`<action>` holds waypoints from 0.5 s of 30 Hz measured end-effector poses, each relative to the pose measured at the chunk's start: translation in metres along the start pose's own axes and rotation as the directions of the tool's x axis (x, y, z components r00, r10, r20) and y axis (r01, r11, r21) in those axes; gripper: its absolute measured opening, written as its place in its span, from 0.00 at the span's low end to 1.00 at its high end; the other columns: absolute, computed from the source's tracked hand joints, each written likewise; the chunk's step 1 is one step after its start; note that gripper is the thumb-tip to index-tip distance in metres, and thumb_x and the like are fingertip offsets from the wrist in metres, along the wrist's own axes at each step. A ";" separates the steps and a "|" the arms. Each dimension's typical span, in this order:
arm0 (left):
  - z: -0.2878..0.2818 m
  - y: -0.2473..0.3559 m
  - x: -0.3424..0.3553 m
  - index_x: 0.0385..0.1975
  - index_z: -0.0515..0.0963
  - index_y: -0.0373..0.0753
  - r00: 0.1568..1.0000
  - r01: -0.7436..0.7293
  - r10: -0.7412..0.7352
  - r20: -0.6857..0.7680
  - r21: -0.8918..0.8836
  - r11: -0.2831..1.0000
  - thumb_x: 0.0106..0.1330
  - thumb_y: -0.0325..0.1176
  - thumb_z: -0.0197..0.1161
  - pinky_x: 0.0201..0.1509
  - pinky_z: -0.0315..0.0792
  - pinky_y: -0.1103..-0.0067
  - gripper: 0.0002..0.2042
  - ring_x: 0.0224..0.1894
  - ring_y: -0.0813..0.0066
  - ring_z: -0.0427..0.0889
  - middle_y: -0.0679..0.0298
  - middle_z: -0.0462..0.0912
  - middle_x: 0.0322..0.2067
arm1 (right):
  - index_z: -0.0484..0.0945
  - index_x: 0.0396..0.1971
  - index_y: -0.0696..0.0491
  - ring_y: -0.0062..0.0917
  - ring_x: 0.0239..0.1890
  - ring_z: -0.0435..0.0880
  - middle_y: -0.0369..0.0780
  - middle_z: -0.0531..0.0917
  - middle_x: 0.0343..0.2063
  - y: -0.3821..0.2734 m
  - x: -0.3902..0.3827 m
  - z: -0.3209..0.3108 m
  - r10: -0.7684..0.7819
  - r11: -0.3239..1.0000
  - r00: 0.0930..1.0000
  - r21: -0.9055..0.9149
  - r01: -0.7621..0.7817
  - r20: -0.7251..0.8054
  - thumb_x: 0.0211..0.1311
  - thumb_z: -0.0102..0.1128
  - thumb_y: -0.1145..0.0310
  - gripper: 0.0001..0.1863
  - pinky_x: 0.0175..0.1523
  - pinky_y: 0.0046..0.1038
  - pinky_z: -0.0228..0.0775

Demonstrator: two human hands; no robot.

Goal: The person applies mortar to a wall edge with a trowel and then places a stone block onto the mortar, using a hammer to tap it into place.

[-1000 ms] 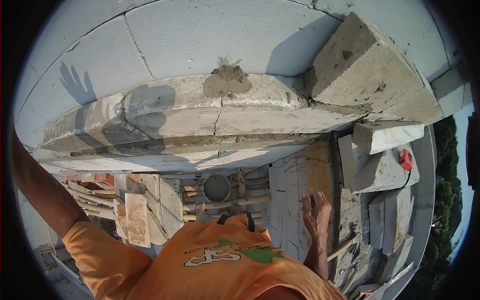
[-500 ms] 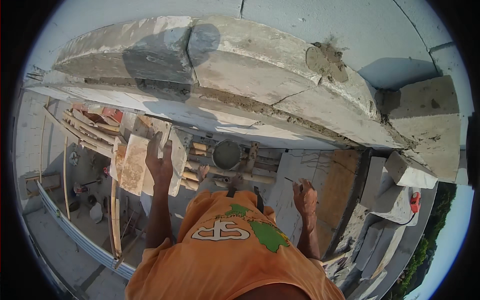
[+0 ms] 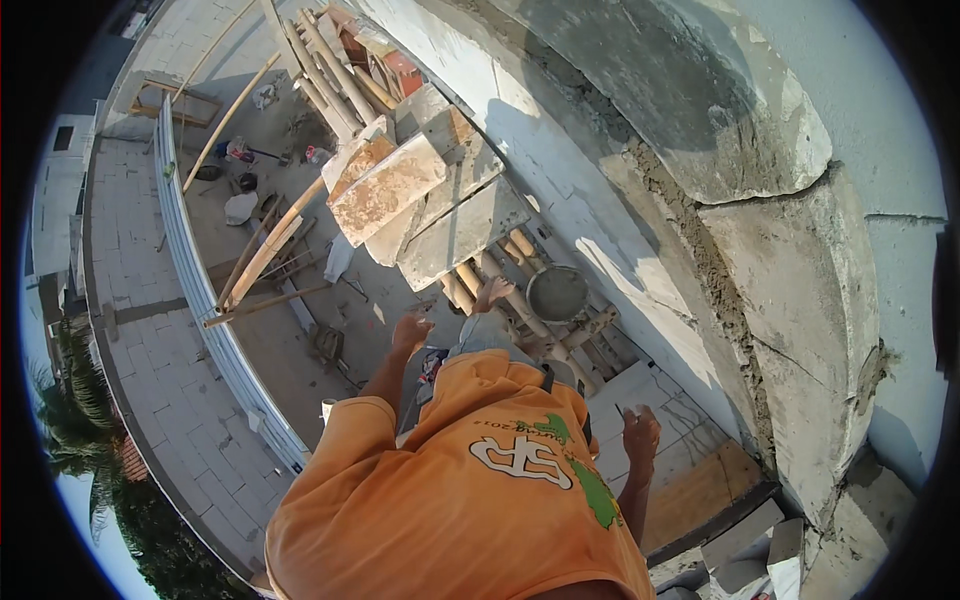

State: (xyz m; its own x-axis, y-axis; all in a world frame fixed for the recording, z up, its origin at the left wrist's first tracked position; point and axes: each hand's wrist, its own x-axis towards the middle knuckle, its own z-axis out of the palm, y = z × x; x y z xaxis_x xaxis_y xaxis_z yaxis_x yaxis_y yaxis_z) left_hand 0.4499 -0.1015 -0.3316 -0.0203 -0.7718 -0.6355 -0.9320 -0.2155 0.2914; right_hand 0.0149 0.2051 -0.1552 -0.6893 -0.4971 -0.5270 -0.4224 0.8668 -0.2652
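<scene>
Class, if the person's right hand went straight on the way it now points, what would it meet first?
Probably the pale wall, past the light boards ahead of the right hand; its height above them is unclear, so touching them first is possible.

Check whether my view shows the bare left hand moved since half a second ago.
Yes: the bare left hand no longer overlaps the flat grey slabs; it has drawn back toward the orange cloth shirt.

Orange shirt (image 3: 420, 490) with white-and-green print (image 3: 522, 463), brown-blotched pale slab (image 3: 392, 190)
</scene>
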 end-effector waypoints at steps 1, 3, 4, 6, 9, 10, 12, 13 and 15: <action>0.003 -0.002 0.002 0.45 0.85 0.40 1.000 -0.010 0.010 0.006 -0.009 1.000 0.58 0.44 0.68 0.50 0.76 0.63 0.18 0.45 0.51 0.85 0.46 0.85 0.43 | 0.81 0.45 0.60 0.49 0.40 0.84 0.54 0.84 0.39 0.003 0.009 0.003 -0.027 1.000 1.000 0.002 0.027 0.000 0.62 0.64 0.59 0.20 0.48 0.43 0.75; 0.006 -0.001 0.006 0.44 0.85 0.41 0.999 -0.029 0.030 0.029 -0.040 0.999 0.59 0.45 0.67 0.52 0.76 0.62 0.18 0.47 0.50 0.84 0.46 0.84 0.44 | 0.80 0.45 0.61 0.50 0.40 0.84 0.55 0.84 0.39 0.001 0.027 0.002 -0.057 0.998 0.998 0.003 0.057 -0.041 0.61 0.64 0.59 0.20 0.48 0.43 0.75; 0.006 0.000 0.011 0.43 0.85 0.41 0.990 -0.137 0.137 0.032 -0.017 0.990 0.59 0.45 0.66 0.52 0.76 0.62 0.18 0.46 0.49 0.84 0.46 0.84 0.43 | 0.80 0.44 0.61 0.50 0.40 0.84 0.55 0.84 0.39 -0.003 0.033 0.002 -0.090 0.996 0.995 -0.022 0.089 -0.052 0.61 0.64 0.60 0.20 0.48 0.44 0.76; 0.020 -0.022 0.034 0.42 0.85 0.39 0.951 -0.308 0.307 0.021 0.042 0.951 0.60 0.45 0.65 0.52 0.76 0.63 0.17 0.46 0.48 0.84 0.46 0.85 0.42 | 0.80 0.44 0.61 0.51 0.40 0.84 0.55 0.84 0.38 -0.019 0.041 -0.008 -0.113 0.993 0.988 -0.035 0.110 -0.101 0.61 0.64 0.60 0.20 0.48 0.45 0.76; 0.023 0.002 0.062 0.42 0.84 0.37 0.985 -0.165 0.172 0.027 -0.176 0.970 0.60 0.44 0.65 0.51 0.76 0.66 0.18 0.46 0.50 0.84 0.47 0.85 0.41 | 0.80 0.43 0.62 0.50 0.39 0.85 0.55 0.85 0.35 -0.050 0.046 -0.015 -0.112 0.994 0.980 -0.014 0.112 -0.166 0.60 0.64 0.59 0.20 0.46 0.46 0.75; 0.009 0.027 0.066 0.42 0.84 0.37 0.975 -0.211 0.221 0.036 -0.171 0.962 0.60 0.44 0.65 0.51 0.76 0.66 0.18 0.46 0.50 0.84 0.47 0.85 0.41 | 0.80 0.44 0.61 0.51 0.41 0.84 0.55 0.85 0.37 -0.059 0.047 -0.018 -0.109 0.994 0.983 0.005 0.111 -0.146 0.60 0.64 0.59 0.21 0.48 0.46 0.75; -0.033 0.085 0.055 0.47 0.83 0.33 0.948 -0.302 0.316 0.033 -0.217 0.928 0.60 0.42 0.66 0.53 0.75 0.70 0.20 0.49 0.51 0.84 0.46 0.85 0.43 | 0.80 0.44 0.61 0.51 0.42 0.84 0.55 0.85 0.38 -0.065 0.045 -0.014 -0.063 0.996 0.985 0.044 0.071 -0.161 0.60 0.64 0.58 0.21 0.49 0.46 0.75; -0.047 0.109 0.053 0.47 0.83 0.33 0.933 -0.341 0.357 0.047 -0.207 0.917 0.60 0.42 0.66 0.53 0.75 0.70 0.20 0.49 0.51 0.84 0.46 0.85 0.43 | 0.80 0.45 0.60 0.52 0.44 0.84 0.55 0.84 0.40 -0.062 0.047 -0.006 -0.076 0.994 0.984 0.059 0.087 -0.163 0.60 0.64 0.58 0.21 0.50 0.46 0.76; -0.066 0.146 0.054 0.50 0.81 0.29 0.925 -0.368 0.379 -0.039 -0.351 0.861 0.61 0.40 0.66 0.55 0.74 0.70 0.23 0.49 0.53 0.84 0.44 0.85 0.44 | 0.80 0.46 0.59 0.52 0.46 0.83 0.55 0.84 0.41 -0.060 0.043 0.005 -0.057 0.993 0.982 0.088 0.073 -0.181 0.60 0.64 0.57 0.22 0.51 0.46 0.76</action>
State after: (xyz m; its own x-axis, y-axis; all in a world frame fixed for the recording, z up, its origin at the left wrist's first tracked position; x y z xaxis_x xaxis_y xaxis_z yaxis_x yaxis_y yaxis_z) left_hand 0.3367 -0.2142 -0.2765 -0.3577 -0.8186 -0.4494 -0.6683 -0.1117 0.7354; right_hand 0.0135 0.1315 -0.1661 -0.7594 -0.5444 -0.3564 -0.4186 0.8281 -0.3729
